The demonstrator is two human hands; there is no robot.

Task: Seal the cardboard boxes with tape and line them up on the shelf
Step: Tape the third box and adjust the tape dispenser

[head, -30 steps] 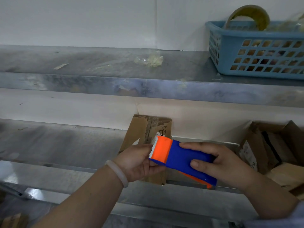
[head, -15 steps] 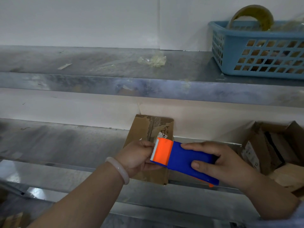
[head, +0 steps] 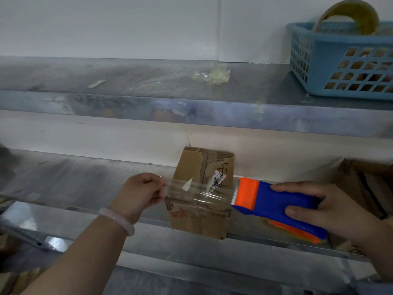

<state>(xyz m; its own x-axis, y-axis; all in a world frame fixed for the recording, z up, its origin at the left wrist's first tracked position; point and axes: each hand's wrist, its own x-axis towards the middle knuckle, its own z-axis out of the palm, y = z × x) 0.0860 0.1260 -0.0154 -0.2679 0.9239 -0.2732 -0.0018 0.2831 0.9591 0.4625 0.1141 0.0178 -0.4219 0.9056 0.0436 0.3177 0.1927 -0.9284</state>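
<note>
Cardboard box [head: 202,188]: just one stands in the middle, on the lower shelf [head: 85,184] close to its front edge. Its flaps are down, and there is a white label and black pen marks on top.

A single strip of clear tape [head: 191,193] is stretched across the near top edge of the cardboard box, from one hand to the other. Whether it is stuck down cannot be told.

Both hands are in view. The left hand [head: 139,191], left of the box, pinches the free end of the tape between thumb and fingers, and a pale bracelet [head: 117,220] sits on that wrist. The right hand [head: 323,209], right of the box, grips one tape dispenser [head: 274,204], blue with an orange front. Its fingers are wrapped over the blue body, and its toothed edge lies just beside the box's right side.

Two metal shelves show. The upper shelf [head: 127,103] carries one blue plastic basket [head: 340,60] at the far right, with one roll of yellowish tape [head: 348,15] rising above its rim. That shelf also holds two scraps: a crumpled wad [head: 212,74] near the middle and a small flat strip [head: 96,83] further left.

At the right end of the lower shelf, behind the right hand, lies more open cardboard [head: 361,184]. It is cut off by the frame, so the number of boxes there cannot be counted.
</note>
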